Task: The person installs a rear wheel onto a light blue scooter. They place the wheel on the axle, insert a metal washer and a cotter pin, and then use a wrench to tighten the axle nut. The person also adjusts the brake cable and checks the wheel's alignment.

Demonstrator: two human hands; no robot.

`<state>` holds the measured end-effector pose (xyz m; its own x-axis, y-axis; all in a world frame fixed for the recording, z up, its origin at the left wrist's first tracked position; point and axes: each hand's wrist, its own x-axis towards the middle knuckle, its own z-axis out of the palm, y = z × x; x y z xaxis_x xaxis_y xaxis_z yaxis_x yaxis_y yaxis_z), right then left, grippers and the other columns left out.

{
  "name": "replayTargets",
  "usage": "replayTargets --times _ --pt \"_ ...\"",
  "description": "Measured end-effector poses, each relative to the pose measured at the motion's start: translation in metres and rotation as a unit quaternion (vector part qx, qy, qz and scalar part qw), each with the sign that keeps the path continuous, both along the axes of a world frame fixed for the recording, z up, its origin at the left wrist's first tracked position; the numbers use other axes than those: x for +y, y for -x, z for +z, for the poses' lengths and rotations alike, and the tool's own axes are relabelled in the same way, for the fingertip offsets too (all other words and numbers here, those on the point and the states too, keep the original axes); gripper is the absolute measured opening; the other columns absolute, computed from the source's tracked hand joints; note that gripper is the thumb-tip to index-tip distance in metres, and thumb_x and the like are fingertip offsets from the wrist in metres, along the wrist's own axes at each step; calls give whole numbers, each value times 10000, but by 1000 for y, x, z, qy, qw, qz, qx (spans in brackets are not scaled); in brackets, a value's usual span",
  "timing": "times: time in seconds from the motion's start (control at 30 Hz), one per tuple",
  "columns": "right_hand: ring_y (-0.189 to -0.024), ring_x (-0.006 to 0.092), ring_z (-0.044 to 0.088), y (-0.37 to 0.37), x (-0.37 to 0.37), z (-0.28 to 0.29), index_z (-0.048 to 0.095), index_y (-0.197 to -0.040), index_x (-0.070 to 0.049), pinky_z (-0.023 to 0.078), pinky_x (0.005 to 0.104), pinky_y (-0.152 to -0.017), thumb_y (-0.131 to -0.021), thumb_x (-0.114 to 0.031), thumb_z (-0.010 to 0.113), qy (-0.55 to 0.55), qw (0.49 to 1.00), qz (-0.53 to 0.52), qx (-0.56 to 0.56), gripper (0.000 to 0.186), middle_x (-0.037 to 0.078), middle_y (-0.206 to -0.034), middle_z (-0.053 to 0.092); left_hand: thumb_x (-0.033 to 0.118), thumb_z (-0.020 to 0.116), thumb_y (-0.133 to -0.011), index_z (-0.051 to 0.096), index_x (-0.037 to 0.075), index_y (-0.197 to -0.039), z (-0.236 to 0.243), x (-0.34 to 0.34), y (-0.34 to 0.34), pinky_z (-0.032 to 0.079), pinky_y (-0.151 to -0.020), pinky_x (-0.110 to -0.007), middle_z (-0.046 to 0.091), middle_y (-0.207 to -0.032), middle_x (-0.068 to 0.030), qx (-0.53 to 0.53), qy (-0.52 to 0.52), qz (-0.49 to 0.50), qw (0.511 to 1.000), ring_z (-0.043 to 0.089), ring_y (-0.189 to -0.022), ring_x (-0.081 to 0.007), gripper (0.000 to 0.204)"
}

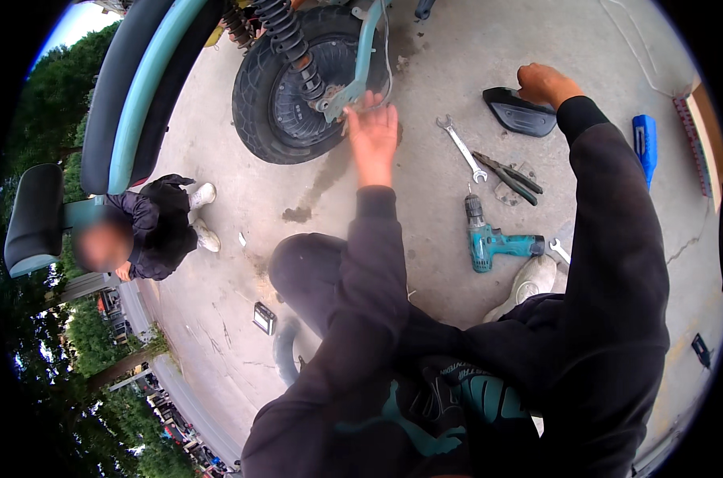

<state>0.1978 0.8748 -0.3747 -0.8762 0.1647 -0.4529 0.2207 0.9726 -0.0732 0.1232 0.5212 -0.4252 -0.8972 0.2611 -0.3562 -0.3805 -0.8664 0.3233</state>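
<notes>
My left hand (373, 137) reaches to the rear wheel (278, 103) of a scooter or small motorcycle, fingers stretched out beside the teal metal bracket (347, 99) at the axle. Whether the fingertips touch the bracket is unclear. A coil-spring shock absorber (294, 52) rises from the axle area. Over to the right, my right hand (545, 84) is closed, knuckles up, by the far edge of a black plastic part (517, 113). Its fingertips are hidden, so what they hold, if anything, does not show.
On the concrete lie a wrench (461, 149), pliers (511, 174), a teal cordless drill (489, 239), a second wrench (559, 250) and a blue tool (644, 147). A person (161, 227) is at the left, by the long seat (130, 103). A small box-like object (263, 317) lies near my left knee.
</notes>
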Motion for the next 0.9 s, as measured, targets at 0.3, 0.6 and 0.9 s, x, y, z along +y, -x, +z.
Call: replayTargets --times 0.3,0.6,0.9 --pt "-1063 408 673 -28 27 -1 723 -1050 9 555 469 -887 -879 -207 679 -29 999 -15 -23 279 234 -1091 711 539 557 -997 537 72 -1352 -16 -10 -6 346 -1167 -476 585 -1403 -81 112 34 -55 992 492 -1324 -224 587" --pt "-1096 386 670 -23 -1 16 706 -1122 -16 550 454 -920 -890 -228 673 -17 999 4 -31 315 213 -1141 708 485 585 -1003 601 37 -1223 14 11 -13 374 -1146 -467 656 -1288 -58 -11 -25 -45 999 557 -1252 -210 499" --pt "-1139 373 662 -19 -5 19 694 -1160 -32 548 444 -948 -901 -245 686 -33 998 9 -43 335 195 -1190 704 510 545 -1010 627 72 -1210 -19 4 -1 391 -1136 -478 629 -1346 -41 33 -70 18 997 547 -1276 -216 489"
